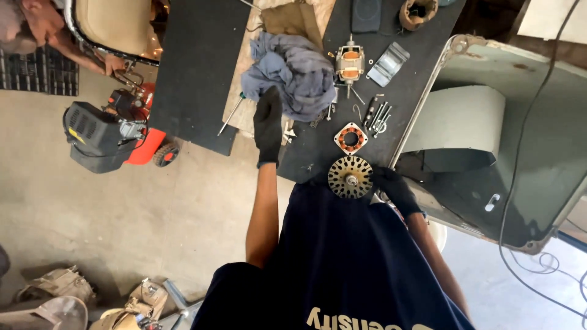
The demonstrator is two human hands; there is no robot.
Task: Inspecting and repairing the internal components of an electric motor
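On the dark tabletop, the gloved left hand reaches out with its fingers loosely extended, touching the edge of a crumpled grey rag and gripping nothing. To the right, the gloved right hand has its fingers closed on the rim of a slotted metal disc. Just beyond that disc lie a square copper-wound ring and a small motor.

I count one crumpled grey cloth on the black desk. Right of the cloth I see one copper-wound motor core and one bent silver metal bracket. Below the core lie one square orange-rimmed stator plate and one round slotted brass-coloured rotor disc. Left of the cloth: one green-handled screwdriver, one red-and-black air compressor.
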